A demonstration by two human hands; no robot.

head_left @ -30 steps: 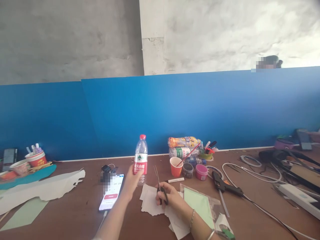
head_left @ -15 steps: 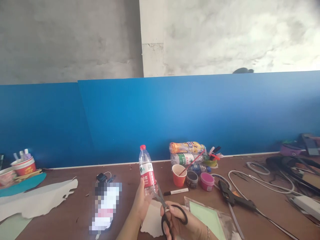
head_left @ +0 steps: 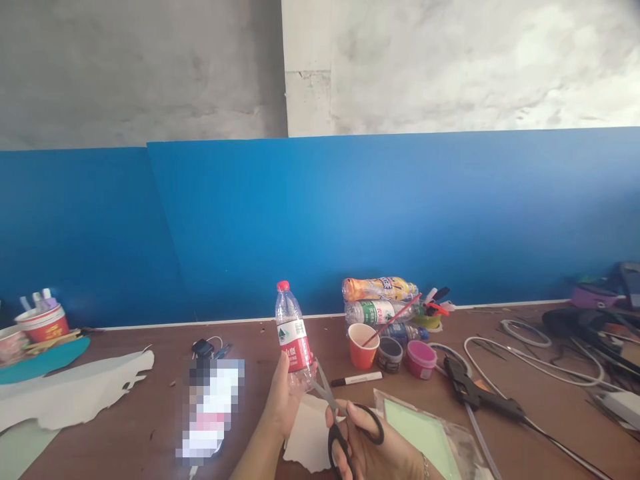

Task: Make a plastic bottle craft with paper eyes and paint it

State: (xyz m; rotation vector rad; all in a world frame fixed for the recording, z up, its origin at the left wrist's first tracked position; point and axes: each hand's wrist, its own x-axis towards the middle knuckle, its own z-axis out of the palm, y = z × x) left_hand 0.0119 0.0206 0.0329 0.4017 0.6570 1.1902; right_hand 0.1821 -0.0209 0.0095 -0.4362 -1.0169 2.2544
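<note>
A clear plastic bottle (head_left: 295, 343) with a red cap and a red-and-white label stands upright in my left hand (head_left: 283, 400), which is closed around its lower part. My right hand (head_left: 367, 437) has its fingers in the black handles of a pair of scissors (head_left: 326, 392). The blades are spread apart and point up and left at the bottle's lower side; whether they touch the plastic I cannot tell. Beneath the hands lies a torn piece of white paper (head_left: 313, 440).
To the right are a paper cup (head_left: 363, 353) with a red stick, paint pots (head_left: 421, 360), a marker (head_left: 357, 379), lying bottles (head_left: 380, 289), a hot glue gun (head_left: 480, 393) with cables and a green sheet (head_left: 420, 437). A phone (head_left: 213, 413) and cut paper (head_left: 75, 393) lie left.
The view has tilted slightly down, so the blue partition sits higher in the picture. The scissor blades look spread wider. Both hands keep their holds.
</note>
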